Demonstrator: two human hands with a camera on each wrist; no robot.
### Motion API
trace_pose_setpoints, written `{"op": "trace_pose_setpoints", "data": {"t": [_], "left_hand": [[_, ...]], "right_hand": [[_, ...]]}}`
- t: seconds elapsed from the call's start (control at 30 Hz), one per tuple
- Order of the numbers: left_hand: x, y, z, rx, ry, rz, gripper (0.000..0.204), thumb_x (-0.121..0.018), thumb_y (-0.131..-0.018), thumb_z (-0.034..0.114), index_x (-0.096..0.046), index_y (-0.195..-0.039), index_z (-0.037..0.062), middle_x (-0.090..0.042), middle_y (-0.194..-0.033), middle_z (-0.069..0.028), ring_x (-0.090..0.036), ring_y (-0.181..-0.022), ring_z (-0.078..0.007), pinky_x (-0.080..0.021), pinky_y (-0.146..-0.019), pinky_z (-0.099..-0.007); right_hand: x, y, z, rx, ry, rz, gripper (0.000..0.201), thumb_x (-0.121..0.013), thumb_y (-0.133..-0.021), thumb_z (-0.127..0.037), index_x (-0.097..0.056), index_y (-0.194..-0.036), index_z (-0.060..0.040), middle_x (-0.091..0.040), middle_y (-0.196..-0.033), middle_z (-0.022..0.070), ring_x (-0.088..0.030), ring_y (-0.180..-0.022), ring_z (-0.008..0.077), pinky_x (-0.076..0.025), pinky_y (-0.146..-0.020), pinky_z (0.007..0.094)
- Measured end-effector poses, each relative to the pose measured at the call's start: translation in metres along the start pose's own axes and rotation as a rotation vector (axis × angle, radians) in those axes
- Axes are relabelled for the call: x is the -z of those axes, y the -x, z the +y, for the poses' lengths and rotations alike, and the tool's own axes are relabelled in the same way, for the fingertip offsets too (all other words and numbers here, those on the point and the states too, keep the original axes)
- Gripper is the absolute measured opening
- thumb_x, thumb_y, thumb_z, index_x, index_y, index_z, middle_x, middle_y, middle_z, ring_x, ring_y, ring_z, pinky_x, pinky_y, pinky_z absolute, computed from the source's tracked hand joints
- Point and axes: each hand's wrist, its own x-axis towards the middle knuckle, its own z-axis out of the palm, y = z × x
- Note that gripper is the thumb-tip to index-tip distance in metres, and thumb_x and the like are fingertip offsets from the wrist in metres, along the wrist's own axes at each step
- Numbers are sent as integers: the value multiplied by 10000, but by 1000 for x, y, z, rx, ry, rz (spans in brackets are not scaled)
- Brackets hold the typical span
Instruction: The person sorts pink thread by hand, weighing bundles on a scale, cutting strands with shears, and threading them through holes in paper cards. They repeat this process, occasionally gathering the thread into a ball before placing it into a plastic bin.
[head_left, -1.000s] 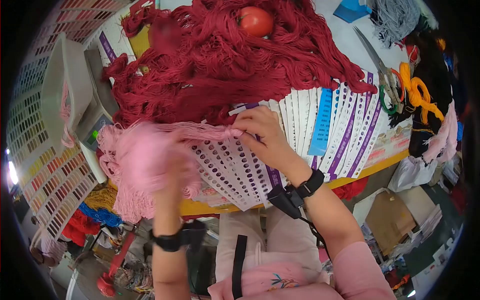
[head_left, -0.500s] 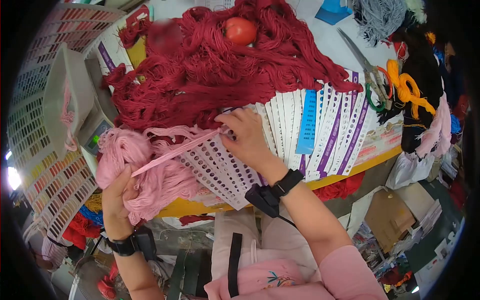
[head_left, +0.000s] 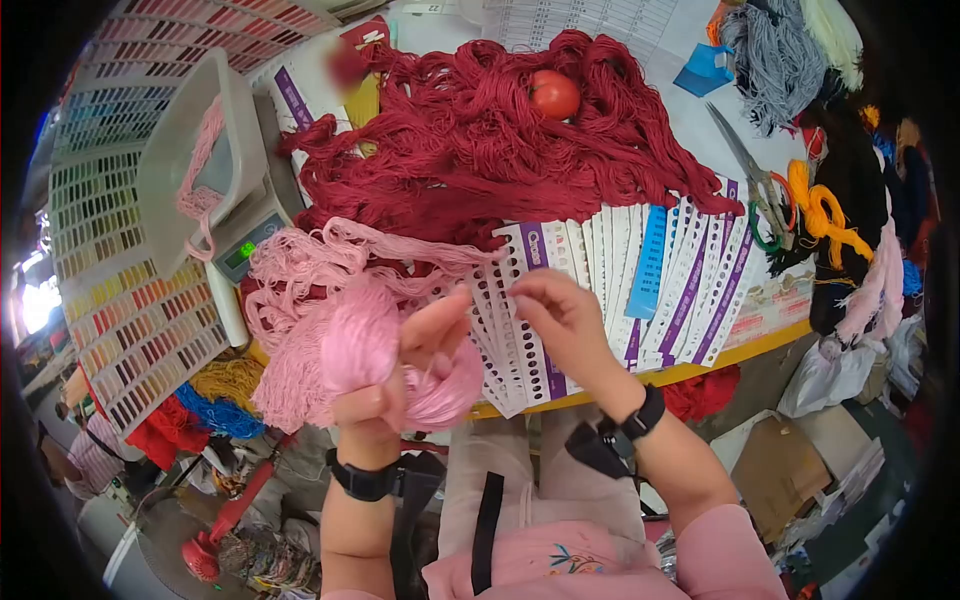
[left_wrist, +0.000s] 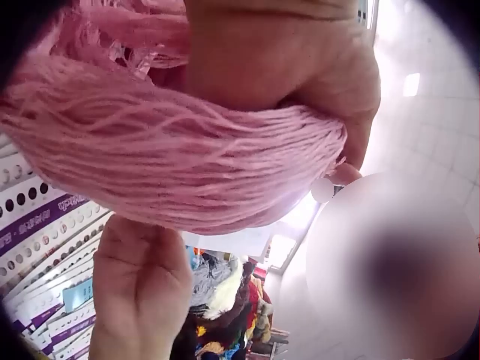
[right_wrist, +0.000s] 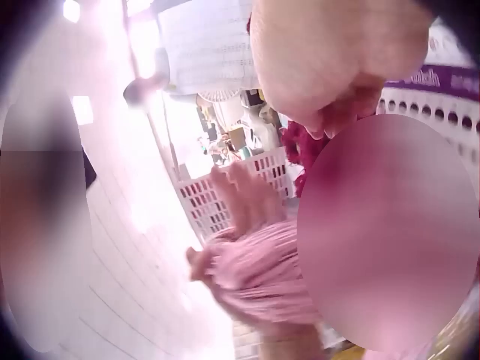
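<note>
A thick pink yarn skein (head_left: 360, 345) is looped round my left hand (head_left: 395, 355), whose fingers reach out straight through the loop. The right wrist view shows the skein (right_wrist: 262, 274) lying across the left palm, with fingers and thumb spread. My right hand (head_left: 575, 320) hovers just right of it over the shade cards, fingers loosely bent, no yarn visible between them. In the left wrist view the right hand (left_wrist: 142, 281) shows below the skein, its fingertips hidden. Loose pink yarn (head_left: 300, 290) lies on the table beyond the left hand.
A dark red yarn heap (head_left: 470, 140) with a tomato (head_left: 555, 95) on it covers the table's middle. Shade cards (head_left: 600, 260) fan out at the front. Scissors (head_left: 750, 165) and orange yarn (head_left: 825, 215) lie right; a scale (head_left: 265, 235) stands left.
The left hand swung out left, pulling pink strands taut from the right hand, then came back to the middle with the skein round it. The right hand has let the strands go.
</note>
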Motion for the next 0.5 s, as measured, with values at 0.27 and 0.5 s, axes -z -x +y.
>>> {"op": "trace_pose_setpoints", "data": {"t": [0.27, 0.5], "left_hand": [[14, 8, -12, 68, 141, -121, 343, -492, -640, 324, -468, -421, 61, -182, -1243, -269, -152, -1187, -330, -145, -949, -398], [15, 20, -12, 116, 351, -134, 427, -476, -743, 379, -413, -406, 124, -168, -1270, -206, -85, -1206, -309, -203, -951, -386]], "right_hand": [[-18, 13, -31, -359, -903, -178, 248, -424, -763, -16, -490, -1000, 3, -528, -669, 34, -467, -619, 46, -377, -548, 171], [-37, 12, -15, -297, -709, -503, 190, -482, -721, -2, -544, -899, 20, -541, -728, 31, -492, -605, 59, -401, -529, 186]]}}
